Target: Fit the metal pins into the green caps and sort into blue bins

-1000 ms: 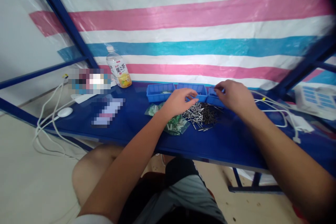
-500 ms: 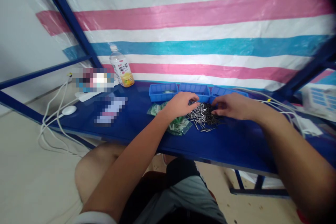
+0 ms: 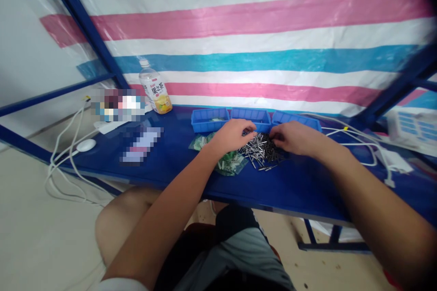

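Observation:
My left hand (image 3: 235,136) is over the left side of a pile of slim silver metal pins (image 3: 256,150). Its thumb and fingers are curled together; anything between the tips is too small to make out. Small black pieces (image 3: 273,152) lie heaped against the silver ones. My right hand (image 3: 292,138) reaches down to this dark heap with fingertips pinched, and what they grip cannot be seen. Partly under my left forearm are clear plastic bags (image 3: 232,163) of green and whitish small parts. Behind the hands stand a left blue bin (image 3: 209,123), a middle blue bin (image 3: 260,122) and a right blue bin (image 3: 309,122).
On the blue table (image 3: 280,191), a drink bottle (image 3: 157,93) stands at the back left. A blurred-out flat item (image 3: 141,145) and a round white object (image 3: 86,145) lie nearer. White cables (image 3: 362,145) run along the right. A striped plastic sheet (image 3: 239,22) hangs behind.
My right hand has shifted slightly left over the black pieces. My left hand stays at the silver pins, and the whole view has moved a little.

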Action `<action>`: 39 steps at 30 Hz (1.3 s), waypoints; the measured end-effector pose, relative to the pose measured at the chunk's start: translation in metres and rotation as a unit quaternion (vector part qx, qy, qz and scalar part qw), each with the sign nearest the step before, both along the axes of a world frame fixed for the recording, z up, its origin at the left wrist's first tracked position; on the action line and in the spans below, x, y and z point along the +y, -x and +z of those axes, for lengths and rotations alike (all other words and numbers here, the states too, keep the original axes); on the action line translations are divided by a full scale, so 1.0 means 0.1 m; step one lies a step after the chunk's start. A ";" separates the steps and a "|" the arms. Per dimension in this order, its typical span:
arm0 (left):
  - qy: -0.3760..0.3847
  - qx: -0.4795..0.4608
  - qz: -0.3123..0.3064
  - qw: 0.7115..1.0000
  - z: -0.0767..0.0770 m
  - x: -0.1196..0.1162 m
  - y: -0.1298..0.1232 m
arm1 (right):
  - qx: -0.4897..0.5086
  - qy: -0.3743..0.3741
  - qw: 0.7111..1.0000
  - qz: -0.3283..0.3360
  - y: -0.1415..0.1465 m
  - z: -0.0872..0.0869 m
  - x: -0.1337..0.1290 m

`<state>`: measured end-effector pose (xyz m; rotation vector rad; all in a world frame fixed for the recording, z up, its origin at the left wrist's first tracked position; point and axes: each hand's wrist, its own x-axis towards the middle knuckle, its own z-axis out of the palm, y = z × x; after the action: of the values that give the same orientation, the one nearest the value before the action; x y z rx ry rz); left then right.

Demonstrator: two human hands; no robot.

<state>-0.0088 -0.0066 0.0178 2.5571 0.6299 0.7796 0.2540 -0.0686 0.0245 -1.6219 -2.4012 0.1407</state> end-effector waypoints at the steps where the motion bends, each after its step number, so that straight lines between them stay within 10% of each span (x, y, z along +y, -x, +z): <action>1: -0.001 0.002 0.001 1.000 0.00 0.00 0.00 | -0.010 0.005 1.000 -0.001 0.02 0.02 -0.01; 39: 0.004 0.000 0.006 1.000 0.08 -0.06 0.00 | -0.037 -0.067 0.994 -0.076 0.23 0.13 -0.09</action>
<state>-0.0093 -0.0128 0.0259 2.5475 0.6491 0.7791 0.2311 -0.0776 0.0371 -1.7658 -2.2744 -0.1087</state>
